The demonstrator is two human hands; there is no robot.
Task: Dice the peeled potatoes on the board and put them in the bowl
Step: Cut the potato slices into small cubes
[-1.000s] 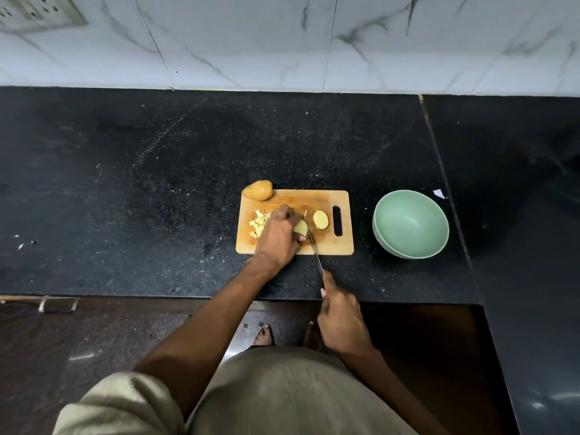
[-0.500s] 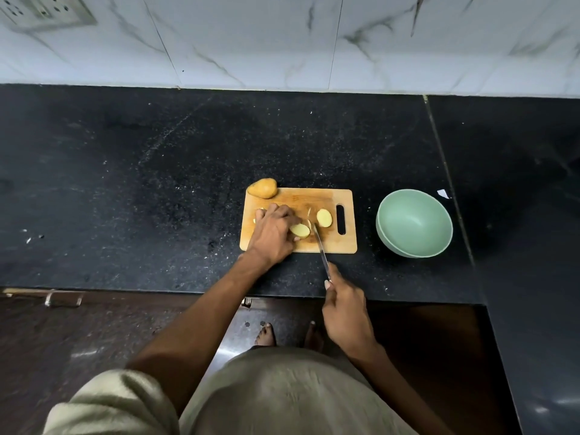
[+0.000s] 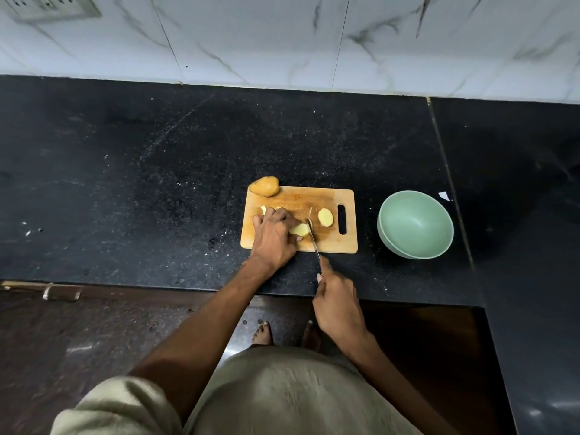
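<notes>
Two hands are working over the wooden cutting board [image 3: 332, 243], which lies on the black counter [image 3: 157, 183]. At the board's far left corner sits a whole potato [image 3: 265, 186], half off the edge and waiting its turn. Just below it a few diced bits [image 3: 263, 210] peek out past the knuckles; most of that pile is hidden. The left hand [image 3: 273, 237] lies over the potato piece [image 3: 299, 230], fingers curled down on it to pin it near the board's middle. The knife [image 3: 312, 240] stands right against that piece's open end, blade running towards the person. A cut slice [image 3: 325, 217] lies flat just beyond, near the handle slot. The right hand [image 3: 337, 304], nearer the counter's edge, is wrapped round the knife handle with the forefinger laid along the top. The green bowl [image 3: 416, 224] stands apart to the right; it looks empty.

To cut well here, I'd say keep the left fingertips tucked back from the blade, press straight down, keep each slice even, and shift the grip back as the piece shortens.
</notes>
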